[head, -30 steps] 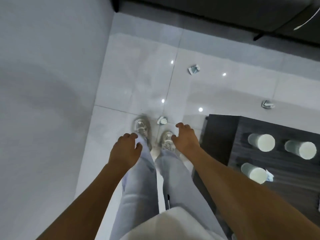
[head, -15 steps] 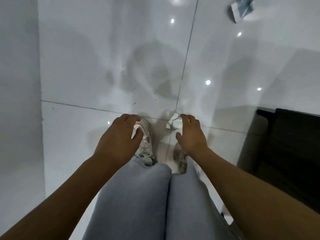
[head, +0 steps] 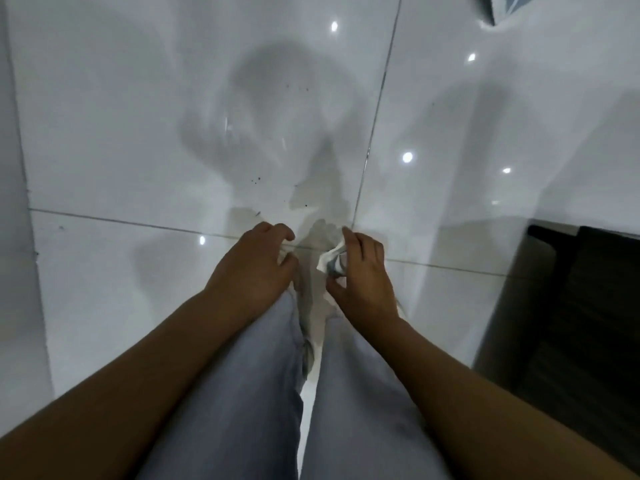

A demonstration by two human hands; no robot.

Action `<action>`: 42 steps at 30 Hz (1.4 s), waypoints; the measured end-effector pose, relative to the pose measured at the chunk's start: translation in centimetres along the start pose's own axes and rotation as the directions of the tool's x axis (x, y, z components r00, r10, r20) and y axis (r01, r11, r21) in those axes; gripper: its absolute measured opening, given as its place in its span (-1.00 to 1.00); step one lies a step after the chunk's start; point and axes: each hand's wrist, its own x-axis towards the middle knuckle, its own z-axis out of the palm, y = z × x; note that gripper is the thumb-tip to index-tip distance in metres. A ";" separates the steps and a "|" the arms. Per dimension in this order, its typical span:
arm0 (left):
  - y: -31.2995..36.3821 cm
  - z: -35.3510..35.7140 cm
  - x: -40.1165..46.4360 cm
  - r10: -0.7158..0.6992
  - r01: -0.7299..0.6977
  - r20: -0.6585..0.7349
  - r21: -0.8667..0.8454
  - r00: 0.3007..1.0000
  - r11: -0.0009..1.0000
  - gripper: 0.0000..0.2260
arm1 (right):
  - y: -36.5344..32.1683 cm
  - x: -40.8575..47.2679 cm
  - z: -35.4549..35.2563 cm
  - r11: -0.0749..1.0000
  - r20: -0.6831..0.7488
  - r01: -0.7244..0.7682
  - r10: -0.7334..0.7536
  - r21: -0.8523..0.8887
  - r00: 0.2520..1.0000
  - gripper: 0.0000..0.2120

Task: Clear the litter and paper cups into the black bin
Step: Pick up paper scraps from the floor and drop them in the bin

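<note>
A crumpled white-and-grey piece of litter (head: pixel 331 260) lies on the glossy white floor just ahead of my feet. My right hand (head: pixel 362 275) has its fingers and thumb curled round this litter. My left hand (head: pixel 256 268) hovers to its left over my left shoe, fingers loosely curled, holding nothing. A second crumpled piece of litter (head: pixel 502 6) shows at the top right edge, cut off by the frame. The black bin and the paper cups are out of view.
A dark wooden table (head: pixel 588 323) stands at the right, its corner close to my right arm. A pale wall (head: pixel 14 237) runs along the left. My legs in light jeans (head: pixel 242 393) fill the lower middle. White floor tiles (head: pixel 173 116) stretch ahead.
I have bent lower toward the floor. My right hand has gone from reaching beside the litter to closing its fingers round it. The left hand stayed near my left shoe.
</note>
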 end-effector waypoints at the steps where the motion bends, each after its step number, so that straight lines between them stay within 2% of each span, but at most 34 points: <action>1: 1.1 -0.6 -0.4 -0.012 0.012 0.007 -0.034 1.000 0.999 -0.71 | -1.4 -0.4 -1.4 0.999 -0.013 0.041 -0.040 0.018 0.999 -0.26; 4: 4.5 -3.0 -2.4 -0.049 0.050 0.013 -0.120 0.999 0.992 -0.63 | -5.5 -1.9 -6.2 0.989 -0.063 0.137 -0.133 0.059 0.989 -0.22; 7: 8.0 -6.5 -5.5 -0.049 0.047 -0.006 -0.172 0.999 0.984 -0.59 | -9.7 -4.2 -11.6 0.981 -0.060 0.173 -0.168 0.090 0.984 -0.13; 9: 10.2 -9.2 -7.8 -0.027 0.024 -0.008 -0.216 1.000 0.976 -0.63 | -12.4 -5.8 -15.1 0.976 -0.042 0.181 -0.177 0.122 0.983 -0.06; 12: 13.3 -13.1 -11.1 0.061 -0.066 -0.027 -0.260 0.998 0.963 -0.81 | -15.9 -8.4 -19.8 0.973 -0.035 0.188 -0.185 0.138 0.982 -0.02; 15: 16.2 -16.6 -13.8 0.089 -0.086 -0.005 -0.279 0.996 0.956 -0.79 | -18.5 -10.7 -23.8 0.975 -0.093 0.174 -0.162 0.135 0.982 -0.04; 19: 20.0 -20.1 -16.2 0.105 -0.090 0.062 -0.217 0.993 0.972 -0.70 | -21.1 -12.6 -28.1 0.983 -0.091 0.125 -0.113 0.133 0.989 -0.06; 22: 22.5 -22.2 -16.8 0.132 -0.131 0.010 -0.074 0.991 0.989 -0.69 | -22.1 -12.7 -31.1 0.987 -0.118 0.104 -0.089 0.123 0.989 -0.10; 26: 25.7 -24.9 -15.8 0.116 -0.112 -0.076 0.062 0.990 0.992 -0.66 | -21.5 -11.2 -35.1 0.992 -0.099 0.033 -0.021 0.119 0.995 -0.15; 32: 31.0 -27.2 -10.0 0.147 -0.138 -0.016 0.266 0.989 0.954 -0.62 | -16.4 -5.0 -41.0 0.988 -0.076 -0.079 0.090 0.132 0.993 -0.26; 38: 36.7 -28.0 -2.7 0.201 -0.198 0.020 0.286 0.979 0.938 -0.65 | -10.6 2.9 -46.0 0.979 -0.061 -0.185 0.190 0.086 0.980 -0.30; 42: 38.4 -27.7 2.3 0.228 -0.230 0.041 0.285 0.973 0.931 -0.63 | -7.1 7.8 -46.2 0.962 -0.037 -0.260 0.264 0.089 0.964 -0.32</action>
